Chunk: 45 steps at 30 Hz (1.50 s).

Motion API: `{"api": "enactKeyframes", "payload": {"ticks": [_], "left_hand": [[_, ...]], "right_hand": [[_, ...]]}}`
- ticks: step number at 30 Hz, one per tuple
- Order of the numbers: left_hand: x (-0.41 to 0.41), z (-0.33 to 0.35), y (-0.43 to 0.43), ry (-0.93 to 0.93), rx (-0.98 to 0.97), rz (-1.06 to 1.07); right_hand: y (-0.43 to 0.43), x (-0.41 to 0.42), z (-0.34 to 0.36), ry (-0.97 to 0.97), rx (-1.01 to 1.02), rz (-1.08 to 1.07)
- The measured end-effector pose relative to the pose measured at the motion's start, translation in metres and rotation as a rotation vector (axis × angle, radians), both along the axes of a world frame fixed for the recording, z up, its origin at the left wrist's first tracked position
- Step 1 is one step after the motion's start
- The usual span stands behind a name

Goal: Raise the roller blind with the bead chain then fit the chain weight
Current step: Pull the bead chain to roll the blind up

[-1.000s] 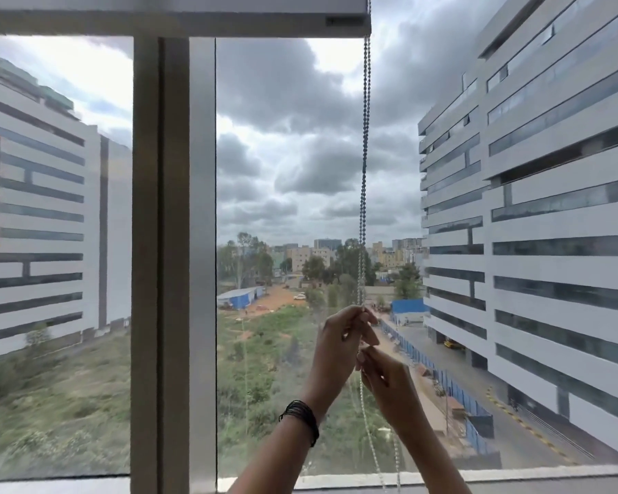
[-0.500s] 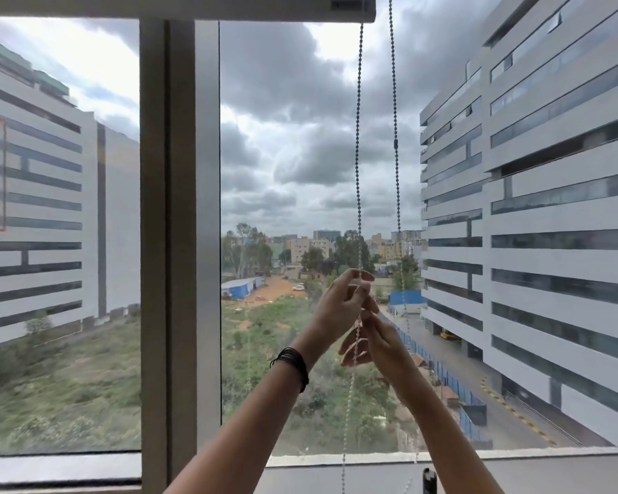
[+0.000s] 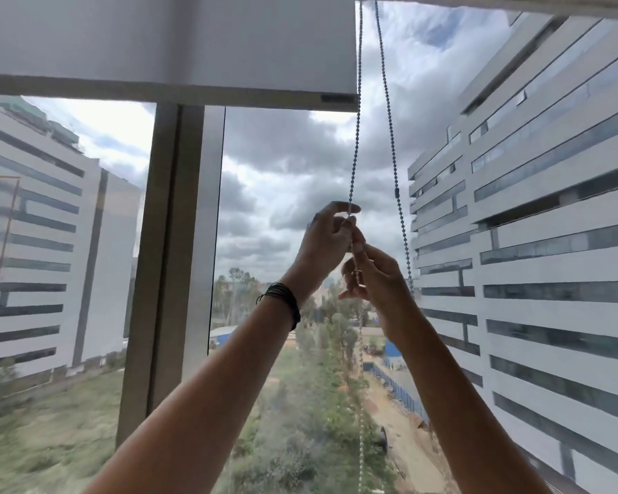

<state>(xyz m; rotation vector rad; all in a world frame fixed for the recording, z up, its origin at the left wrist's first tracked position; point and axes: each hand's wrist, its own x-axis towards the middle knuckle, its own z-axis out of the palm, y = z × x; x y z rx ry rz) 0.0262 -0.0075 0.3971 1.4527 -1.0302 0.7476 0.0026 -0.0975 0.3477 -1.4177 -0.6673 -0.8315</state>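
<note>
We see two bead chain strands (image 3: pixel 354 165); our left hand (image 3: pixel 323 240) and right hand (image 3: pixel 375 276) both pinch the left one, under the roller blind (image 3: pixel 165 41).

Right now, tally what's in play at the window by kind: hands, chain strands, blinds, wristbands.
Hands: 2, left hand and right hand, both gripping the left strand
Bead chain strands: 2, left strand and right strand
Roller blind: 1
Black wristband: 1, on the left wrist
Total: 6
</note>
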Motion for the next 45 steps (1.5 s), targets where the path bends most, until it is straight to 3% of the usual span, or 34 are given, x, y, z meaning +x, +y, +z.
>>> {"api": "enactKeyframes", "payload": {"ticks": [7, 14, 18, 25, 35, 45], "left_hand": [[-0.012, 0.034, 0.008, -0.027, -0.113, -0.004], [-0.02, 0.045, 0.007, -0.029, -0.128, -0.017], [-0.018, 0.045, 0.001, -0.147, -0.065, 0.127], [-0.003, 0.042, 0.001, -0.107, 0.013, 0.193], [-0.009, 0.038, -0.002, -0.128, 0.0, 0.05], [0.036, -0.012, -0.004, -0.059, 0.078, 0.058]], "right_hand": [[0.0, -0.004, 0.043, -0.101, -0.112, -0.061], [-0.003, 0.0, 0.042, -0.12, -0.229, -0.075], [-0.004, 0.007, 0.03, -0.204, -0.297, -0.167], [-0.009, 0.019, 0.015, -0.21, -0.276, -0.154], [-0.015, 0.007, 0.011, -0.352, -0.311, -0.32], [-0.018, 0.05, -0.044, -0.218, -0.3, -0.261]]}}
